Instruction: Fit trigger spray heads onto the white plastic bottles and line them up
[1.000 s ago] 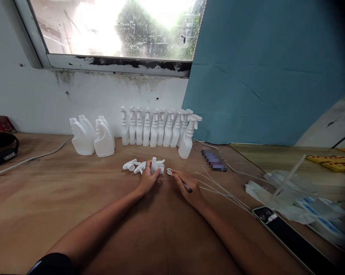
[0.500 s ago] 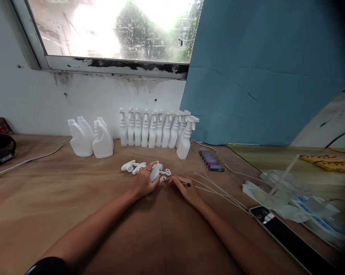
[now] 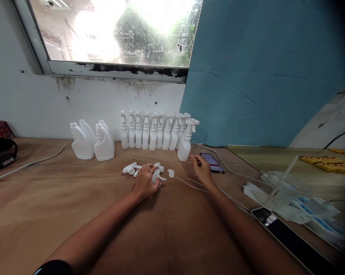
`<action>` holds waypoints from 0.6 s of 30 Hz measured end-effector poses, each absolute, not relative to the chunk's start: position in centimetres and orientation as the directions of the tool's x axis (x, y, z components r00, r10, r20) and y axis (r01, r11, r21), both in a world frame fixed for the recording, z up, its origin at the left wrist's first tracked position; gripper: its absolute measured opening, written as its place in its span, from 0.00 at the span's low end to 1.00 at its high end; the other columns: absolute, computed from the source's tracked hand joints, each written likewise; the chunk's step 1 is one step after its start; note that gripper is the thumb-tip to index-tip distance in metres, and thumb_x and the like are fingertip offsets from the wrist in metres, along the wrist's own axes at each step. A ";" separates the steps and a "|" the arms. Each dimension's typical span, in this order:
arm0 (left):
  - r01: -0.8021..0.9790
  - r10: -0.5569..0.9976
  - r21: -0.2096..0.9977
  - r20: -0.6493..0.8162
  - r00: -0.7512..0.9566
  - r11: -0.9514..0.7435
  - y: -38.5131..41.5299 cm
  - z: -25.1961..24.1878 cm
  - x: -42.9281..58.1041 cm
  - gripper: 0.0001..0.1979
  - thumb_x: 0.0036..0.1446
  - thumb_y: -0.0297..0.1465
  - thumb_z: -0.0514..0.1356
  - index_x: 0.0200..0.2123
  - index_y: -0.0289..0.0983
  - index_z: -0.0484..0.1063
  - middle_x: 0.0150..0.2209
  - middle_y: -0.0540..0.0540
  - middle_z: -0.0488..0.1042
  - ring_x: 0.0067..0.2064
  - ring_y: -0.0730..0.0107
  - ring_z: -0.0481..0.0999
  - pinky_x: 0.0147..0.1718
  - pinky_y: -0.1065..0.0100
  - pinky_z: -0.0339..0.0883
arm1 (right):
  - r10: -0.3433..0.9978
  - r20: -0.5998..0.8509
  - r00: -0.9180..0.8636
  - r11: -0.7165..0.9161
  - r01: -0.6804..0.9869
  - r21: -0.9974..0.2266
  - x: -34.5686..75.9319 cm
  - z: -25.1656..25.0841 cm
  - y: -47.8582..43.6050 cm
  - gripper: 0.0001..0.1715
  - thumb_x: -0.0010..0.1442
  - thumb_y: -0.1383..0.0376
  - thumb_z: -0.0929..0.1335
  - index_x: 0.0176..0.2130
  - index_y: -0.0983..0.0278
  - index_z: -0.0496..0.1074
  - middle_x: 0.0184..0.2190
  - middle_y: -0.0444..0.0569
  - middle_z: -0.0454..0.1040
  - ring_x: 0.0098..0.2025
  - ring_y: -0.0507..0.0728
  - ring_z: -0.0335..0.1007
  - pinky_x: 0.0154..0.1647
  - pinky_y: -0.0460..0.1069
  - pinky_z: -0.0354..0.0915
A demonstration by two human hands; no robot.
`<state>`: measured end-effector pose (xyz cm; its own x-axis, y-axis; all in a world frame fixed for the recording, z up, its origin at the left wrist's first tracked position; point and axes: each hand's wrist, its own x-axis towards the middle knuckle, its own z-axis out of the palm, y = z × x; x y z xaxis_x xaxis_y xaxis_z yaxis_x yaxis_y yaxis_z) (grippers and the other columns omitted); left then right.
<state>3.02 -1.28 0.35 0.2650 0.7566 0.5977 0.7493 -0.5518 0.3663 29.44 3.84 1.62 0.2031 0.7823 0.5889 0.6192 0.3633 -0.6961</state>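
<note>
Spray heads (image 3: 130, 168): lying in a loose white cluster on the wooden table (image 3: 75, 214), beside and partly behind the left hand (image 3: 146, 181). Left hand: resting at the cluster, holding one spray head (image 3: 158, 177) in bent fingers, with curved lever pointing right. Row of bottles (image 3: 153, 133), further back: standing upright with sprayers fitted. Flat white rings (image 3: 171, 173): lying just right of the held spray head. Foremost bottle (image 3: 184, 147): standing upright near the right hand (image 3: 202, 172). Thin tubes (image 3: 187, 184): lying across the table, running toward the right forearm. Right hand: holding a dark object (image 3: 199, 163) in narrow, curled fingers, just beside the phone (image 3: 210, 159).
</note>
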 end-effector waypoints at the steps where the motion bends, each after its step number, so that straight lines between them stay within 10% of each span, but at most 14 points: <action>1: 0.743 0.756 0.377 0.602 0.258 -0.553 -1.3 0.4 3.0 0.19 0.52 0.30 0.58 0.49 0.38 0.67 0.48 0.41 0.66 0.49 0.56 0.66 0.47 0.57 0.59 | 0.757 0.620 0.209 0.331 0.695 -0.638 29.8 1.8 5.0 0.26 0.57 0.46 0.62 0.37 0.65 0.72 0.33 0.53 0.74 0.34 0.59 0.69 0.39 0.53 0.64; 8: 0.686 0.738 0.415 0.619 0.269 -0.598 -1.4 0.5 3.0 0.13 0.53 0.27 0.56 0.44 0.38 0.68 0.45 0.43 0.68 0.48 0.58 0.66 0.47 0.57 0.59 | 0.803 0.470 0.366 -0.008 0.796 -0.605 29.4 1.4 9.7 0.32 0.44 0.48 0.71 0.43 0.68 0.73 0.40 0.60 0.74 0.41 0.65 0.69 0.38 0.53 0.61; 18: 0.477 0.687 0.546 0.703 0.187 -0.688 -0.9 0.9 3.5 0.19 0.56 0.30 0.56 0.52 0.39 0.61 0.51 0.40 0.64 0.55 0.58 0.64 0.53 0.56 0.59 | 0.692 0.671 0.266 0.271 0.766 -0.583 25.7 0.5 3.6 0.18 0.55 0.53 0.66 0.22 0.62 0.63 0.22 0.43 0.62 0.26 0.54 0.58 0.29 0.48 0.54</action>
<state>3.48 -0.93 0.88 0.1867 0.6868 0.7025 0.4770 -0.6885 0.5463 25.72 3.56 0.55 0.2658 0.6919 0.6713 0.7663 0.2709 -0.5826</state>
